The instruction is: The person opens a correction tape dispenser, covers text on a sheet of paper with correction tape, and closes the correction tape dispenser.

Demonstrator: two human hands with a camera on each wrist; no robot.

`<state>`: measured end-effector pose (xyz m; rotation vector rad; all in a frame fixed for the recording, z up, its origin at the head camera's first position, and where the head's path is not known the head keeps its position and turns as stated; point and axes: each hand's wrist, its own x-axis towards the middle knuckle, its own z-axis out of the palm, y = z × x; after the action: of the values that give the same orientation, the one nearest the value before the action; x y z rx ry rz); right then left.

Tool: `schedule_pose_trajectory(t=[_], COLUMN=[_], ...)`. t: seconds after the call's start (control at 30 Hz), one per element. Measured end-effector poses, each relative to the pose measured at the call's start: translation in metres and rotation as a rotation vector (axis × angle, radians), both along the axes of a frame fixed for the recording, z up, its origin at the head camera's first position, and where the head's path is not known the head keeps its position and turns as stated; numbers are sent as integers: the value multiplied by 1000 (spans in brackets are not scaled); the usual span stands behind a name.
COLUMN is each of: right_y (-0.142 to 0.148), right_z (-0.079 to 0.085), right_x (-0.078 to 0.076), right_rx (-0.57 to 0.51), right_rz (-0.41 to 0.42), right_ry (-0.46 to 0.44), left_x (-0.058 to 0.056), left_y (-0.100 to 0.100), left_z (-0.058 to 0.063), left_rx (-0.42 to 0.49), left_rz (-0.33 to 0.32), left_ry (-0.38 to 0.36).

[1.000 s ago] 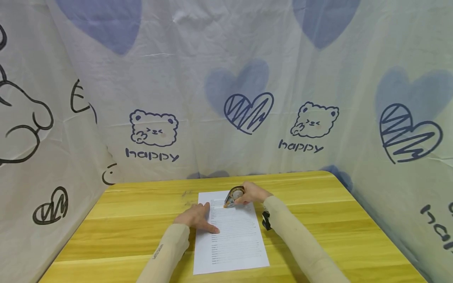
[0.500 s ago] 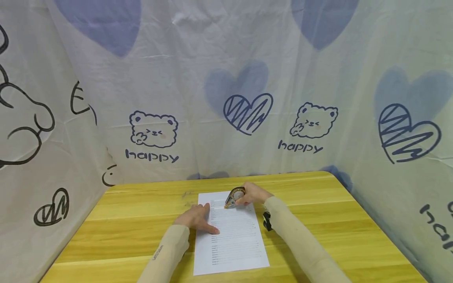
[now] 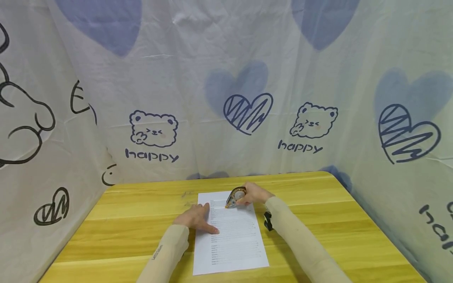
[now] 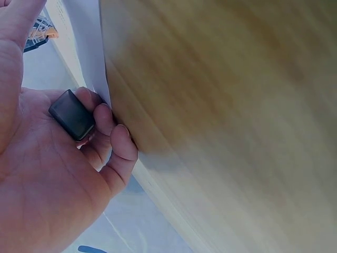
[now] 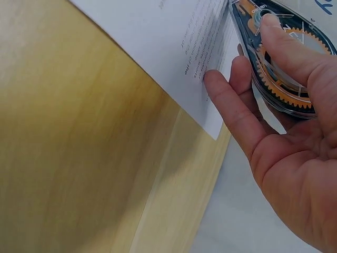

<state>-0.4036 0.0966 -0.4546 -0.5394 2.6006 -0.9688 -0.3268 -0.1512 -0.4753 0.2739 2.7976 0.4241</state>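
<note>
My right hand (image 3: 256,193) grips a correction tape dispenser (image 3: 235,196), thumb on its clear side. Inside its dark, see-through case (image 5: 287,58) an orange toothed wheel shows. The orange tip points down at the printed lines near the top of a white sheet of paper (image 3: 233,253). My left hand (image 3: 194,218) rests on the sheet's left side, thumb and index finger spread apart. In the left wrist view, its other fingers (image 4: 122,145) curl at the paper's edge round a small black cap-like piece (image 4: 72,116) against the palm.
The sheet lies on a yellow wood-grain table (image 3: 116,224). A white curtain (image 3: 198,98) with hearts and bears hangs close behind the table and along both sides. A black device (image 3: 268,221) sits at the right wrist.
My right hand and the correction tape dispenser have slid slightly to the right along the printed lines. The left hand and the sheet stay in place.
</note>
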Motion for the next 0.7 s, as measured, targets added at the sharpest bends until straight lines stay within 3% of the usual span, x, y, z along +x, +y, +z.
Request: schedule_pose_trajectory(t=[0.7], right_y=[5], right_z=[-2], right_x=[-1], right_rx=[-4], right_rz=[-34], right_ry=[7], left_x=[-2], left_y=[1], left_z=[0], left_rx=[-8], left_rz=[8], left_ry=[-11])
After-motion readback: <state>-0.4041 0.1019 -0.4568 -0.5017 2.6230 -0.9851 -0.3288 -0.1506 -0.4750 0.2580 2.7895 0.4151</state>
